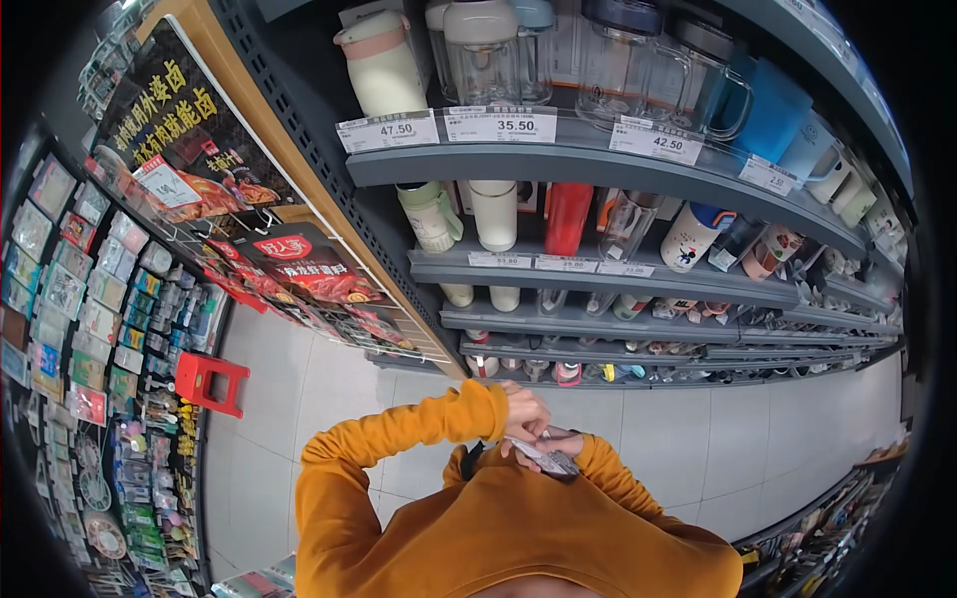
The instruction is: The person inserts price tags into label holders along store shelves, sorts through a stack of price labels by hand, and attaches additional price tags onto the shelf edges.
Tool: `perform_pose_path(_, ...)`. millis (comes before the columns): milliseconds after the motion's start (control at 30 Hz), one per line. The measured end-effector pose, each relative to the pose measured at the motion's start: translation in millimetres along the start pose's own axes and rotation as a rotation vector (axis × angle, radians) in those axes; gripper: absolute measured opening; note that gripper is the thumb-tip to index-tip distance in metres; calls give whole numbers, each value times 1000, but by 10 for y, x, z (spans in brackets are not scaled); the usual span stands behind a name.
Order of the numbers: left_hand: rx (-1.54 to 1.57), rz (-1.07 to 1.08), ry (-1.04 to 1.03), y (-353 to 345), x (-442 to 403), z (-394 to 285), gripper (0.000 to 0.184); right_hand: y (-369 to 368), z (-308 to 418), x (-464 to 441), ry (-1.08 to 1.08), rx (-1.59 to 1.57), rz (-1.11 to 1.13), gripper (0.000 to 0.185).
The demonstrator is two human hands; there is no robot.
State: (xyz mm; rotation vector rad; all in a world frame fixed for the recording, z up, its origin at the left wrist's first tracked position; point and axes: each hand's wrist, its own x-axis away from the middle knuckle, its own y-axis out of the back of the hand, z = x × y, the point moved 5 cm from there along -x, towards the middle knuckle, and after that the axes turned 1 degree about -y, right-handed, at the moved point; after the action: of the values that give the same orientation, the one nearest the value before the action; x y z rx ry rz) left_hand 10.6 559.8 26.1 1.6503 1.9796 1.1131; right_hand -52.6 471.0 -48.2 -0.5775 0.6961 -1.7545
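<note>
Your right hand [565,445] grips a flat greyish item [551,461] just below the frame's centre; your left hand [525,409] curls over it, its grip unclear. Bottles and cups line the shelves [598,267] above, with a red stool [212,383] left.

The right hand [566,446] holds a thin grey item [548,459], the left hand [525,409] close beside it; a pink-lidded bottle [384,72] stands at the upper shelf [538,165]'s left end.
</note>
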Motion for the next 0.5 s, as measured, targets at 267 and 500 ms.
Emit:
perform_pose_path(267,-136,-541,-156,1275,466,-340,29,-110,60,1,-16,-272,-94,80)
perform_pose_path(500,-918,-1402,-14,2831,1106,-621,21,-102,1,-64,-27,-421,-90,67)
